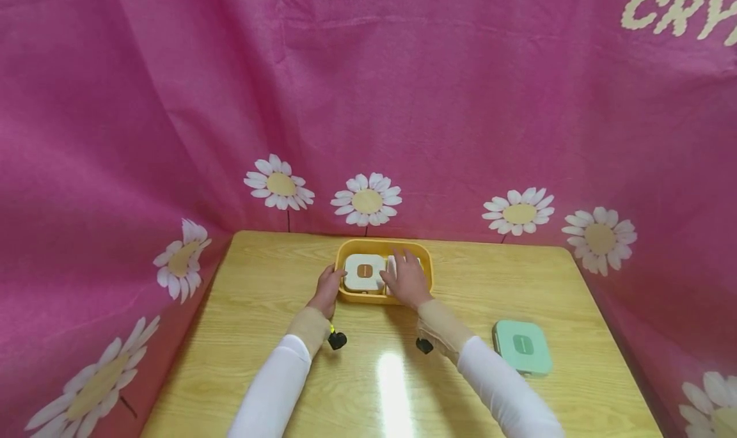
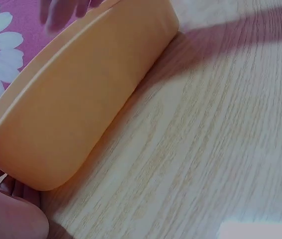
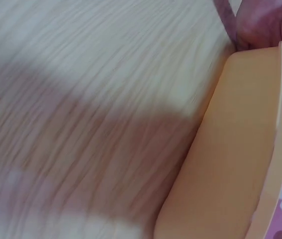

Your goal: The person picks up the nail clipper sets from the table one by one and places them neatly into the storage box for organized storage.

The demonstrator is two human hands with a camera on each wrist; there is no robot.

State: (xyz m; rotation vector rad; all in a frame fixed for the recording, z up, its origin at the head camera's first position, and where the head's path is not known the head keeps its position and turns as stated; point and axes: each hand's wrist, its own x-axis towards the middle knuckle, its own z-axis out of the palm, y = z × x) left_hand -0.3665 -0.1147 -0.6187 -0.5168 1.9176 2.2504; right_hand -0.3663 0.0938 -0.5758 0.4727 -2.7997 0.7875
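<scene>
A yellow bin with rounded corners stands near the table's back edge. Inside it, on the left, lies a square white box with a brown patch on its lid. Another white item lies to its right, mostly covered by my right hand. That hand reaches over the bin with its fingers spread; whether they touch the item is hard to tell. My left hand grips the bin's left end, thumb over the rim and fingers outside. Both wrist views show the bin's near wall.
A mint-green square box lies on the wooden table, to the right of my right forearm. Pink cloth with daisies hangs behind the table and at both sides. Small black objects hang at the wrists.
</scene>
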